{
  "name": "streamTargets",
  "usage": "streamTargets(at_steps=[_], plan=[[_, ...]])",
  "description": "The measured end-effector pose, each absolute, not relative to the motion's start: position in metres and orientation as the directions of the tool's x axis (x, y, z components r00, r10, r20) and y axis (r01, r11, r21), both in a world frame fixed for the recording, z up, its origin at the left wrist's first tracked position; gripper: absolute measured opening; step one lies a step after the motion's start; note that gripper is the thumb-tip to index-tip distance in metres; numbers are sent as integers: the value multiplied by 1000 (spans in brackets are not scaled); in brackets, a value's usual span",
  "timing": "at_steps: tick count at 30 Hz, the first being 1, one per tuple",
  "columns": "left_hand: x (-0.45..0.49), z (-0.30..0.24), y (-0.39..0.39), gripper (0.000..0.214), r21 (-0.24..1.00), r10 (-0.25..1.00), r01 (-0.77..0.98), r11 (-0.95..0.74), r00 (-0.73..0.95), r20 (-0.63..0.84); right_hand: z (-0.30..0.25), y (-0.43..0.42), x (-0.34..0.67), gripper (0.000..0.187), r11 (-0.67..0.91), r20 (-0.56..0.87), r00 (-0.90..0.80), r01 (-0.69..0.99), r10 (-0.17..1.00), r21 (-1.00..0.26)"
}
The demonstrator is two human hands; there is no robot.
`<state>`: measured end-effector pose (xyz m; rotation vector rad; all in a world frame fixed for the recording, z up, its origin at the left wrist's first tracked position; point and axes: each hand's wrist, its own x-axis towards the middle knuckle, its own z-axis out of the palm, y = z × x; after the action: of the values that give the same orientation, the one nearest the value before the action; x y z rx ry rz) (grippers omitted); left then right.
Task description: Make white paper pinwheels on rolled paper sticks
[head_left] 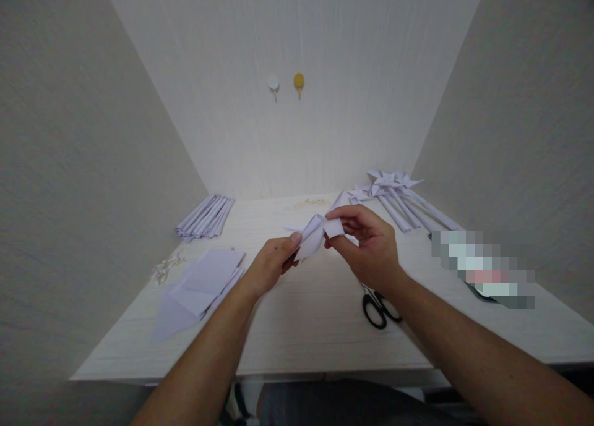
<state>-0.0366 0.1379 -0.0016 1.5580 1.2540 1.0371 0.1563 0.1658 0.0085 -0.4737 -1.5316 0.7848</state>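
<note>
A folded piece of white paper (pixel 310 239) is held up over the middle of the table, its flaps curled and creased. My left hand (pixel 273 259) pinches its left side, thumb on top. On the right, my right hand (pixel 364 237) grips a flap between thumb and fingers. Black-handled scissors (pixel 375 311) lie on the table below my right wrist, their blades partly hidden. Behind my right hand, several white paper pinwheels (pixel 393 183) on rolled paper sticks (pixel 403 209) rest in a heap.
Several rolled paper tubes (pixel 206 217) lie at the back left of the white table (pixel 297 333). Flat paper sheets (pixel 204 284) and a small pile of thin pale bits (pixel 167 268) are nearer. A blurred-out device (pixel 482 268) lies at right. Two hooks (pixel 299 81) hang on the back wall.
</note>
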Motion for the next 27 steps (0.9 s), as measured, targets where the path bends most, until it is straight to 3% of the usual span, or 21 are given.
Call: streamTargets(at_steps=[10, 14, 21, 27], plan=[[-40, -5, 139, 66, 940, 986, 311, -137, 131, 101, 13, 163, 155, 36, 644, 678, -135, -226, 722, -731], [-40, -4, 138, 66, 933, 986, 328, -150, 121, 116, 15, 162, 155, 34, 584, 623, -117, -251, 773, -772], [-37, -7, 139, 65, 965, 989, 237, -111, 118, 85, 16, 164, 155, 41, 431, 493, -125, -334, 861, -838], [-34, -12, 141, 60, 997, 986, 63, -42, 163, 32, 19, 164, 155, 28, 445, 503, -132, -314, 854, -839]])
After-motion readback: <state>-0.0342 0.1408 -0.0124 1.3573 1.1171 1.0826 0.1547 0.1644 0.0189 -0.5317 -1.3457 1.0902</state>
